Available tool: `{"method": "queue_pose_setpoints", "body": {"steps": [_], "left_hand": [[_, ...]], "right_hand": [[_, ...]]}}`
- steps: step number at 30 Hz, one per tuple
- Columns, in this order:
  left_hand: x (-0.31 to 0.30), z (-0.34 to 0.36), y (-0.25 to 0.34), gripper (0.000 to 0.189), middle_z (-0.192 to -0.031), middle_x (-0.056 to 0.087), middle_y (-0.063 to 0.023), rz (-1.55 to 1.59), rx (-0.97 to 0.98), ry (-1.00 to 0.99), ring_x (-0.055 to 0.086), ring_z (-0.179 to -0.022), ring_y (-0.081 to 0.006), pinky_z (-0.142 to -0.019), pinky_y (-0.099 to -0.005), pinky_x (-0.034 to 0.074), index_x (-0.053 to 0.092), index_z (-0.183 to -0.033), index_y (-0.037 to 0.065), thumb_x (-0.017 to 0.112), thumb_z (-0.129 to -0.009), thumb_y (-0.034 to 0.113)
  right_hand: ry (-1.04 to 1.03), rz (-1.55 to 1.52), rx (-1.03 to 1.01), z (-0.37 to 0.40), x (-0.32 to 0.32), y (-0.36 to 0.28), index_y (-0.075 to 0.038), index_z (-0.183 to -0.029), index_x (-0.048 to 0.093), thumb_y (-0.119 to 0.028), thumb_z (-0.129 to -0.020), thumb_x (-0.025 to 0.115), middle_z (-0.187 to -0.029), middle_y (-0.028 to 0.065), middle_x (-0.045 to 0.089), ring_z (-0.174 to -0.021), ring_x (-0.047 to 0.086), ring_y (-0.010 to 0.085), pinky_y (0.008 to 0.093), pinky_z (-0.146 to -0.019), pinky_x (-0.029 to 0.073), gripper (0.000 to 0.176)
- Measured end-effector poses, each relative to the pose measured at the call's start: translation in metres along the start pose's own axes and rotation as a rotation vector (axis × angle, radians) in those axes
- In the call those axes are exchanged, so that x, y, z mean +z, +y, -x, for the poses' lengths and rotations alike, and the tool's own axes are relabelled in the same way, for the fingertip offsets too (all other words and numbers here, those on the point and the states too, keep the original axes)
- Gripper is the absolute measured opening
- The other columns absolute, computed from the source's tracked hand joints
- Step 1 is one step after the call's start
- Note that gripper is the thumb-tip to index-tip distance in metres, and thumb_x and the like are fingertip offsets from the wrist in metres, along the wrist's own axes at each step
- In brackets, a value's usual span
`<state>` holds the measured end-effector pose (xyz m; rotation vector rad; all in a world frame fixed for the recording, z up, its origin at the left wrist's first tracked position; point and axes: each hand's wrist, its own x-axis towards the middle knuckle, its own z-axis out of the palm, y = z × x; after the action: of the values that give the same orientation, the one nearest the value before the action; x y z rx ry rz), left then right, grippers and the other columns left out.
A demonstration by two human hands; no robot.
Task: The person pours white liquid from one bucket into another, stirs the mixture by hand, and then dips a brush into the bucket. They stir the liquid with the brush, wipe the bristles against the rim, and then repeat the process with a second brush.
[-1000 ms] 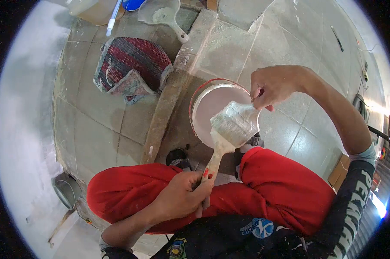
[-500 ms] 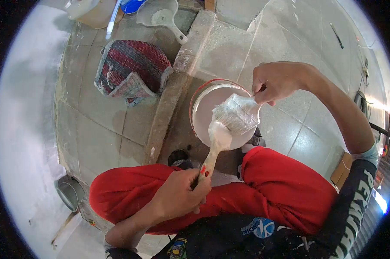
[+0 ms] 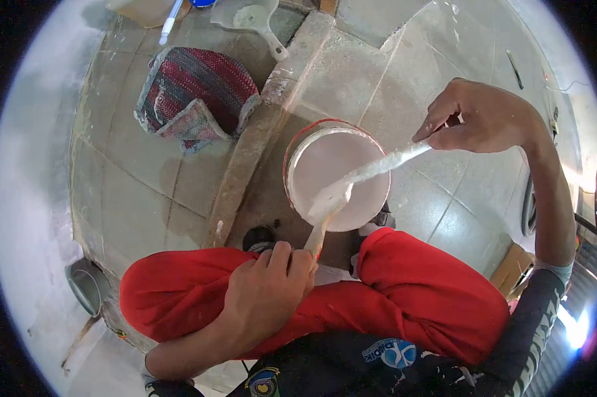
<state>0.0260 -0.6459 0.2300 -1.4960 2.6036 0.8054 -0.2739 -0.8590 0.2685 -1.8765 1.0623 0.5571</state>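
In the head view, my left hand (image 3: 272, 288) is wrapped round the wooden handle of a paint-coated tool (image 3: 321, 225), which has a red mark. Its white-covered far end lies over the bucket and is too coated to make out. My right hand (image 3: 480, 119) pinches the pale handle of a paintbrush (image 3: 384, 163), turned edge-on and thick with white paint. The brush's tip meets the tool's coated end above the bucket. Below both stands a paint bucket (image 3: 289, 175) with a red rim, holding smooth, whitish paint (image 3: 331, 159).
A red and grey woven cloth (image 3: 199, 92) lies on the tiles, left of a raised concrete ledge (image 3: 249, 159). Beyond it are a white dipper (image 3: 255, 20) and a tub (image 3: 143, 10). A grey pail (image 3: 86, 288) stands at the left wall. Cardboard (image 3: 512, 268) lies at right.
My right hand has moved right and turned the paintbrush from flat to edge-on. My left hand has shifted slightly up and left, still holding the wooden-handled tool.
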Motion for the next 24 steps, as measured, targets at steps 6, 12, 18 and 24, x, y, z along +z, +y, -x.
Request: {"method": "queue_pose_setpoints", "body": {"steps": [6,12,18,24], "left_hand": [[-0.004,0.002,0.0,0.017,-0.082,0.051,-0.0024,-0.173,0.041,0.07,0.061,-0.066,-0.0133,-0.048,-0.028,0.049,0.06,-0.097,0.01,0.064,-0.091,0.025],[-0.003,0.004,-0.002,0.017,-0.081,0.05,-0.0027,-0.242,0.052,0.082,0.059,-0.065,-0.0122,-0.049,-0.027,0.048,0.06,-0.097,0.01,0.065,-0.09,0.024],[-0.009,0.006,-0.002,0.02,-0.08,0.05,-0.0033,-0.239,0.02,0.038,0.059,-0.062,-0.0125,-0.049,-0.0274,0.049,0.059,-0.101,0.008,0.063,-0.094,0.026],[-0.015,0.01,0.004,0.023,-0.079,0.056,-0.0068,-0.017,-0.145,-0.115,0.062,-0.053,-0.0194,-0.047,-0.0336,0.052,0.058,-0.105,0.004,0.062,-0.095,0.024]], "right_hand": [[0.001,-0.045,-0.129,-0.008,0.008,0.002,-0.003,-0.109,0.076,-0.008,-0.083,0.073,-0.09,0.0105,0.075,-0.072,0.066,0.0164,0.031,-0.066,0.05,0.026],[-0.094,-0.057,-0.221,-0.033,0.018,0.0,-0.005,-0.117,0.073,-0.006,-0.078,0.078,-0.1,0.0115,0.075,-0.084,0.068,0.0191,0.0326,-0.076,0.053,0.039],[-0.215,-0.089,-0.223,-0.052,0.027,-0.015,-0.008,-0.118,0.074,-0.005,-0.076,0.078,-0.1,0.0112,0.073,-0.087,0.065,0.0203,0.0344,-0.08,0.051,0.043],[-0.219,-0.044,-0.353,-0.069,0.025,-0.009,-0.01,-0.118,0.073,-0.007,-0.074,0.075,-0.097,0.01,0.07,-0.091,0.065,0.0219,0.0366,-0.082,0.051,0.045]]}}
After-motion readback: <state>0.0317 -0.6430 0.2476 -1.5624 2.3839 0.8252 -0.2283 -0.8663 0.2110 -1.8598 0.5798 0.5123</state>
